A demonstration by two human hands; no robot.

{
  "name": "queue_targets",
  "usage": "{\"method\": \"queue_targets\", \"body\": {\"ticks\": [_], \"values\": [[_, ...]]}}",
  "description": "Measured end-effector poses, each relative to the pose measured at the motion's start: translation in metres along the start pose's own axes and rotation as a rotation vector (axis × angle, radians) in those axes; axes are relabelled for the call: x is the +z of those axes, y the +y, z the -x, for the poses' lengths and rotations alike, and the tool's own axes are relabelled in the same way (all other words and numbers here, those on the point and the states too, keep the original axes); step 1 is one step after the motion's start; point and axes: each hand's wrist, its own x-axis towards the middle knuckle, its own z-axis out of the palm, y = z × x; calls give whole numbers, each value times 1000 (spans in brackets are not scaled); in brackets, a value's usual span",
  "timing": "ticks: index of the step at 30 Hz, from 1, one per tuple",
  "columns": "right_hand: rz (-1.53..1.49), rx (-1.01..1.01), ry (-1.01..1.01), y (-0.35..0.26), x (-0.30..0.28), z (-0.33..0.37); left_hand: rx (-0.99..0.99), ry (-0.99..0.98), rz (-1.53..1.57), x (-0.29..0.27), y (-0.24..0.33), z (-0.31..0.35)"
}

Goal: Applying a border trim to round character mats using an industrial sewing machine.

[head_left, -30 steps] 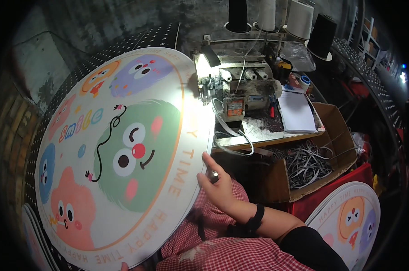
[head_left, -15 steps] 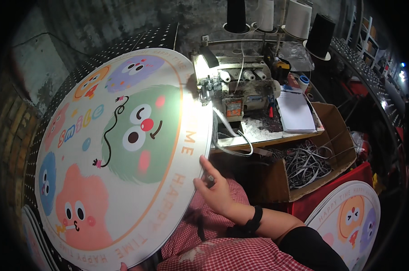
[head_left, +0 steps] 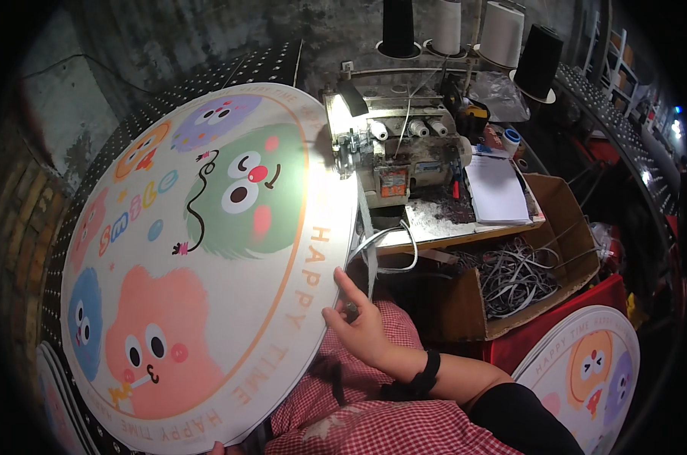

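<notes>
1. while the round printed mat [head_left: 207,262] spreads across the person's left front, its right rim reaches under the lit head of the sewing machine [head_left: 415,155], and a black dotted surface [head_left: 279,64] shows past its far edge.
2. the right hand [head_left: 362,330] is at that rim, below the machine head: thumb and forefinger are spread apart, tips against the edge. whether the other fingers pinch from beneath, i cannot tell.
3. the left hand [head_left: 219,449] barely shows, fingertips at the near rim; i cannot tell how it grips.
4. the mat looks thin and light for its breadth, fairly stiff since it keeps its flat disc, yet probably bendable. it seems hard to break, though a sharp fold might crease it.
5. its smooth face would likely slide under a flat palm, so the rim seems the better hold, with two hands well apart.
6. near the machine, fingers are best kept on the outer edge, clear of the thin pale strip [head_left: 369,246] hanging there.
</notes>
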Motion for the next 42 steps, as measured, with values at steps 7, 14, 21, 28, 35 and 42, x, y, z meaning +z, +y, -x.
{"method": "queue_targets", "body": {"ticks": [7,14,21,28,35,42], "values": [[-77,1,9,2,1,2,42,-13,15,7,-3,4],[-84,10,7,-2,-2,1,389,-3,-124,-25,-31,-6],[-67,23,11,-1,-2,0,-223,-357,35,-97,-27,-40],[-49,13,22,0,-1,-1,-28,-79,154,4,1,-7],[6,-4,26,-1,-2,-3,-404,-161,33,-41,-6,-12],[-49,37,-13,0,6,-5,-278,170,253,22,9,7]]}}
